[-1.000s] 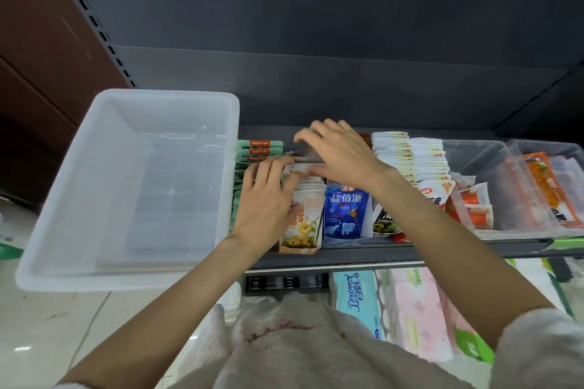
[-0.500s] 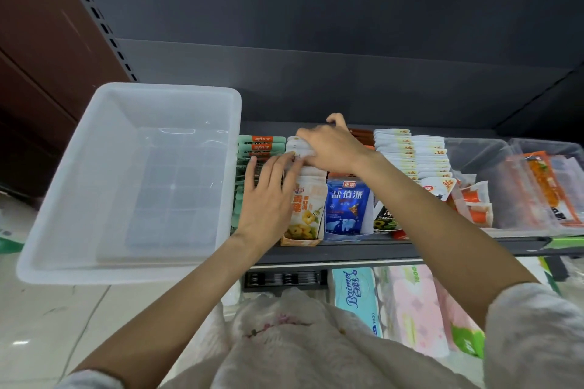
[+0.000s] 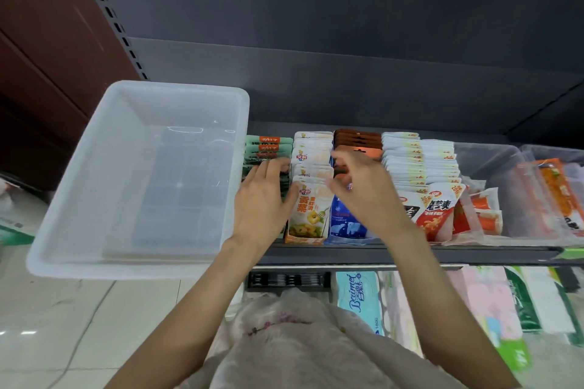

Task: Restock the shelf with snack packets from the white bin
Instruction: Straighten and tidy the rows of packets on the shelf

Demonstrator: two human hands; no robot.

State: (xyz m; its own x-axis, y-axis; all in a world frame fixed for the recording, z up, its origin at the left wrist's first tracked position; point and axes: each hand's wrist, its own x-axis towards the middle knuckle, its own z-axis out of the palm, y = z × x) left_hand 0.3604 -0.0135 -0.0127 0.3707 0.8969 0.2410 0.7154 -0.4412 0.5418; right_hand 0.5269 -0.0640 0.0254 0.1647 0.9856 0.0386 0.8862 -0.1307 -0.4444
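At the shelf's (image 3: 410, 254) front edge, the left hand (image 3: 264, 202) lies flat, fingers straight, against the side of the white packets (image 3: 311, 186). The right hand (image 3: 363, 189) hovers just beside them, fingers loosely curled, holding nothing. Bin (image 3: 94, 174) sits at the shelf's left end.

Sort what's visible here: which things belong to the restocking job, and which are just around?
Part of the job:
white bin, no packets visible inside
shelf
white snack packets
left hand, resting beside that row
right hand, fingers loosely curled over the rows

Just around:
tissue packs on the lower shelf
clear tubs at right
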